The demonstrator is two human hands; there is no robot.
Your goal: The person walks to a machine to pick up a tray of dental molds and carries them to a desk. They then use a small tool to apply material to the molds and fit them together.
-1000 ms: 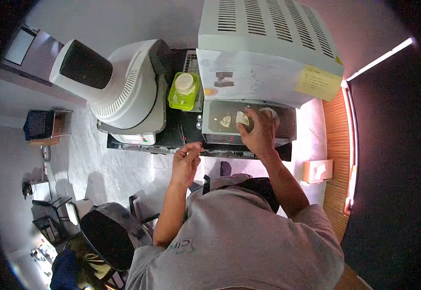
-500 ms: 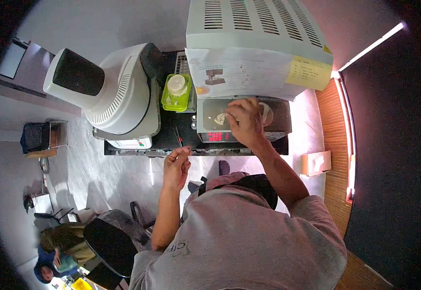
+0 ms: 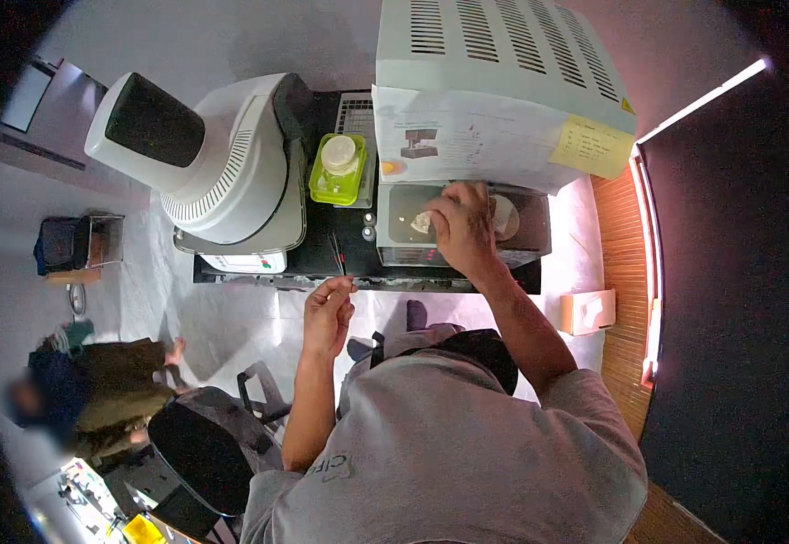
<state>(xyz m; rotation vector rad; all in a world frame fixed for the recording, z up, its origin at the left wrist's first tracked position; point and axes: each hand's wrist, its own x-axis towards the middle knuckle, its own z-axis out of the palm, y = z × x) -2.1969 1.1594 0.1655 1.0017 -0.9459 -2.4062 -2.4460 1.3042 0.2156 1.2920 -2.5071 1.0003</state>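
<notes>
Pale, wedge-shaped piece [image 3: 422, 221] lies on the dark platform [image 3: 397, 227] of a small machine with a red display [image 3: 430, 255] on its front edge. The right hand [image 3: 460, 228] is laid over this platform, its fingers [image 3: 444, 214] curled down at or just beside the piece; whether they actually pinch it cannot be told, since the hand covers the contact. A round pale disc [image 3: 506, 218] shows on the platform just past the hand, partly hidden by it.

The left hand [image 3: 328, 313] is held up in front of the bench [image 3: 249, 308], apart from the machines, with thumb and forefinger pressed together on a thin tool [image 3: 343, 288] too small to identify.

Above the platform rises a large white vented housing [image 3: 494, 54] with a printed sheet [image 3: 458, 140] and a yellow note [image 3: 592, 145] stuck to its front. Left of the platform, a green container [image 3: 338, 172] with a white jar in it stands on a black tray [image 3: 322, 258], where a pair of thin dark tweezers [image 3: 337, 250] also lies. Further left sits a rounded white machine [image 3: 222, 163] with a dark top. A small cardboard box [image 3: 586, 311] rests at the right end of the bench.

Another person [image 3: 95, 399] is on the floor side at far left, well apart.
</notes>
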